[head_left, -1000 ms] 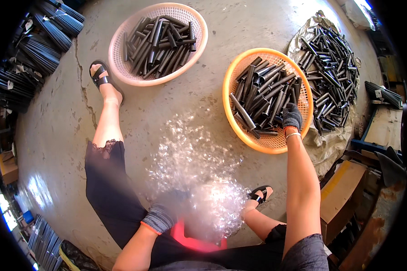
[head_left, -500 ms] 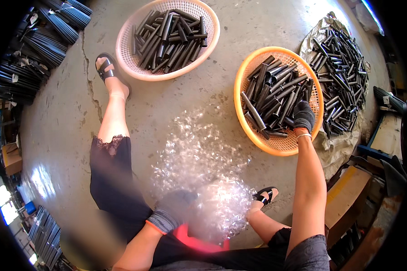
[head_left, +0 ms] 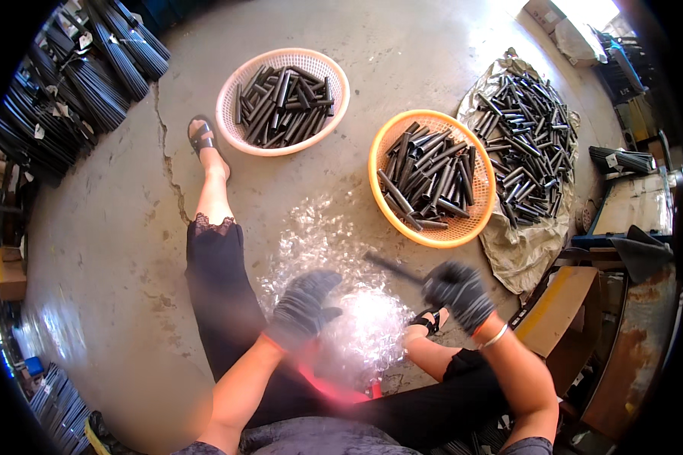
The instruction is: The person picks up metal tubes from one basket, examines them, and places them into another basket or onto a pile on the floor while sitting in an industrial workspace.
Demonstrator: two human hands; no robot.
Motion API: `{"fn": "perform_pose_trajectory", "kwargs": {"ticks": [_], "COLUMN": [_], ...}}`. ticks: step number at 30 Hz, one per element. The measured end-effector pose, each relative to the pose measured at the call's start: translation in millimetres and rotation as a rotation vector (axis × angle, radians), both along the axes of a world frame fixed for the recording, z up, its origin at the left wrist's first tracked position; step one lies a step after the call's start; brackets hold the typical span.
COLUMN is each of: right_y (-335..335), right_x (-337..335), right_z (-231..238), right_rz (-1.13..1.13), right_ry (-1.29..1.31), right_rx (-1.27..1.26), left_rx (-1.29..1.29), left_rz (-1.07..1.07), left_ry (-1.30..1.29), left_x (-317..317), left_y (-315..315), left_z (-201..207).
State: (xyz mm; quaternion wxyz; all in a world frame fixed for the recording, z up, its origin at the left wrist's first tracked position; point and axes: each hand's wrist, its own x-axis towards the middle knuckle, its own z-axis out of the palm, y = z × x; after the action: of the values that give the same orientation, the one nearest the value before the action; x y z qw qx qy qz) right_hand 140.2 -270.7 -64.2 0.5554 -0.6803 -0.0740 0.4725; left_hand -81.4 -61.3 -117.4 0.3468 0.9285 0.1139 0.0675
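My right hand (head_left: 460, 296), in a dark grey knit glove, is closed round one end of a short black tube (head_left: 393, 268), which points up and left, blurred by motion. My left hand (head_left: 303, 309), gloved alike, hovers left of it with fingers stretched and thumb apart, holding nothing visible. Below and between the hands lies a heap of shiny, curly shavings (head_left: 368, 326). Against the heap's lower edge shows a red object (head_left: 330, 385), mostly hidden and blurred. The orange basket (head_left: 440, 241) beyond my right hand holds many black tubes.
A pink basket (head_left: 284, 149) of black tubes stands farther left. Right of the orange basket, more tubes (head_left: 535, 144) are piled on a crumpled sheet (head_left: 520, 262). Bundles of long dark rods (head_left: 83, 83) lie far left. A cardboard box (head_left: 558, 311) is at my right.
My right hand has come back from the orange basket toward my lap, now with a black tube. My left hand has risen slightly off the shavings. The view has shifted.
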Motion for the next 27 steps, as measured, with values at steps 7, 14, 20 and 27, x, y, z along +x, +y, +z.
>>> {"fn": "perform_pose_trajectory", "kwargs": {"ticks": [7, 14, 20, 27], "right_y": [2, -16, -38, -49], "right_x": [-86, -83, -75, -70], "right_z": [20, 29, 31, 23], "right_rz": [0.254, 0.400, 0.389, 0.506], "right_ry": [0.282, 0.222, 0.262, -0.097], "right_rx": [0.123, 0.227, 0.288, 0.328], "left_rx": [0.159, -0.199, -0.515, -0.852], "left_rz": [-0.189, -0.158, -0.171, -0.117], "left_ry": [-0.144, -0.133, 0.081, 0.219], "left_x": [0, -13, -8, -5], "left_y": [-52, -74, -88, -93], "left_z": [57, 79, 82, 83]}}
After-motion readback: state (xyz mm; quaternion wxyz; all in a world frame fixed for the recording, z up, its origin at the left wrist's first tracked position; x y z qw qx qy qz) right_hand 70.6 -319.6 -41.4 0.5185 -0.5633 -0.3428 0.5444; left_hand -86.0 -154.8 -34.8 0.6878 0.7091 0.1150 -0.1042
